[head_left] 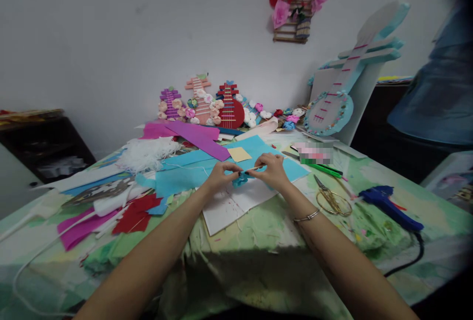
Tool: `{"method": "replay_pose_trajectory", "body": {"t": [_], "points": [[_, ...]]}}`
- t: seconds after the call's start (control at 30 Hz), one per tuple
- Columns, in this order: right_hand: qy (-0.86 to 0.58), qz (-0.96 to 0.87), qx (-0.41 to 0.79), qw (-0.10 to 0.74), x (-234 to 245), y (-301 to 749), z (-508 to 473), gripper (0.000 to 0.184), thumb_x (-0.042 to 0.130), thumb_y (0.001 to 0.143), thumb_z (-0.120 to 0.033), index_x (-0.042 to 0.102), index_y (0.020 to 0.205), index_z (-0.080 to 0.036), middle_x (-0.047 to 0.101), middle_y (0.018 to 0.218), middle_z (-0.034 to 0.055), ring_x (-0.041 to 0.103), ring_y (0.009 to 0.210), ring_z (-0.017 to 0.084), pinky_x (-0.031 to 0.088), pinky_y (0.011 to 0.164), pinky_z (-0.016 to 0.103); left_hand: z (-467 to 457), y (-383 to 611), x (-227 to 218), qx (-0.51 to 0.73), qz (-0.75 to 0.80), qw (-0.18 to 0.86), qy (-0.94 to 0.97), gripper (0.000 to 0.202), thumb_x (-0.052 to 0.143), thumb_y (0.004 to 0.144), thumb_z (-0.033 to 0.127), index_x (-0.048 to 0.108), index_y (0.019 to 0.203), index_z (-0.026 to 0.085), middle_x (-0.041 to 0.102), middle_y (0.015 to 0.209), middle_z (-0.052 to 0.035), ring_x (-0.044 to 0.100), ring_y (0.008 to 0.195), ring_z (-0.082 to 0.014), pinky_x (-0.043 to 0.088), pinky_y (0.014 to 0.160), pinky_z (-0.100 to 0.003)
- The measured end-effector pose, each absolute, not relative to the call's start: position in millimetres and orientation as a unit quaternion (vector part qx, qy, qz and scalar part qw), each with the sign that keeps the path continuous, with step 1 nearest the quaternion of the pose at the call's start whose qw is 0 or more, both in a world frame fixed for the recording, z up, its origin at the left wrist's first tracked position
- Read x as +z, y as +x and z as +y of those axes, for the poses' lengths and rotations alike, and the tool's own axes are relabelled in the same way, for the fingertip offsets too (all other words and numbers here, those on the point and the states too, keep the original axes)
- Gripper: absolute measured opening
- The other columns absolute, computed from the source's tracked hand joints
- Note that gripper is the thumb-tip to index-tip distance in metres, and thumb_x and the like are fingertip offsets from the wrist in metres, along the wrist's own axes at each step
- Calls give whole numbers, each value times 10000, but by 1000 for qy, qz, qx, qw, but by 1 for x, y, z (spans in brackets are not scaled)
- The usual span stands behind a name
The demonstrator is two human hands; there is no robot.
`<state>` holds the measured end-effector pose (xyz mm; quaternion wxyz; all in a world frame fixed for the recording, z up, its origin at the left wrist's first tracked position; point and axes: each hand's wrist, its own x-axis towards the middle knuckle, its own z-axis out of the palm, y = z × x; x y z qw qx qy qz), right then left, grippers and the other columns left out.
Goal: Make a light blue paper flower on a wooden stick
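Note:
Both hands meet over a white board [231,211] near the table's front edge. Between them is a small crinkled piece of blue paper [241,180]. My left hand [223,174] pinches its left side. Fingers of my right hand [271,168] are closed on its right side, together with a thin pale stick [254,168]. Large light-blue sheets [185,174] lie under and behind the hands. A small yellow paper square [239,154] rests on the blue just beyond my fingertips.
Gold-handled scissors [334,201] and a blue glue gun [391,207] with a black cord lie right. Red paper [136,214], a white cable and white shredded paper [148,153] are left. Decorated paper lutes [231,108] stand along the wall; a big one [328,113] leans back right.

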<state>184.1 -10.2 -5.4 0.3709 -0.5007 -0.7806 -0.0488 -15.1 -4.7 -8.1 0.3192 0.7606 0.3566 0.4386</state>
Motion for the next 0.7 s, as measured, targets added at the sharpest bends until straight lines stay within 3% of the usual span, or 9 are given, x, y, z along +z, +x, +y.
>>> {"method": "replay_pose_trajectory", "body": {"t": [0.2, 0.47, 0.7], "points": [[-495, -788, -50, 362, -6, 184, -12, 358, 525, 782, -505, 583, 704, -160, 611, 761, 17, 499, 693, 124, 186, 731, 299, -5, -15, -6, 431, 348, 312, 772, 201, 641, 678, 311, 720, 749, 140, 703, 736, -68, 619, 701, -174, 465, 689, -273], [-496, -797, -45, 343, -6, 184, -13, 370, 528, 774, -514, 592, 687, -160, 606, 778, 15, 506, 724, 130, 169, 728, 300, -5, -15, -9, 424, 360, 277, 783, 162, 639, 684, 264, 725, 758, 148, 700, 735, -68, 621, 724, -179, 462, 688, -269], [-496, -783, -53, 373, -4, 183, -14, 382, 532, 769, -505, 570, 632, -151, 591, 719, 4, 502, 707, 123, 163, 734, 311, -5, -12, -12, 453, 369, 225, 780, 141, 638, 685, 235, 713, 761, 142, 700, 759, -74, 618, 744, -186, 456, 718, -285]]}}
